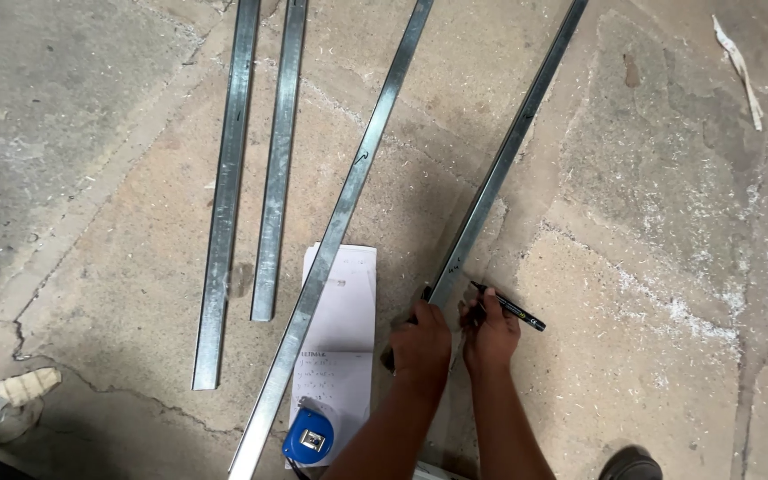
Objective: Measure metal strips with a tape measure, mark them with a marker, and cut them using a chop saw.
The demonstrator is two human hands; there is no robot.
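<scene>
Two metal strips (224, 204) (277, 160) lie on the concrete floor (651, 267) at left; a third strip (340, 222) crosses a paper sheet (344, 338) beside a blue tape measure (308, 437). The left hand (421, 342) presses, fingers curled, on the near end of the fourth strip (500, 169). Just right, the right hand (489, 331) pinches a black marker (508, 307), tip at that strip.

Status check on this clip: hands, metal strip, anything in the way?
Left hand steadying the rightmost metal strip. Right hand holding black marker beside it. Nothing obstructing.

A long grey metal strip (491, 182) (slanted) on concrete, black marker (510, 308) at its near end.
</scene>
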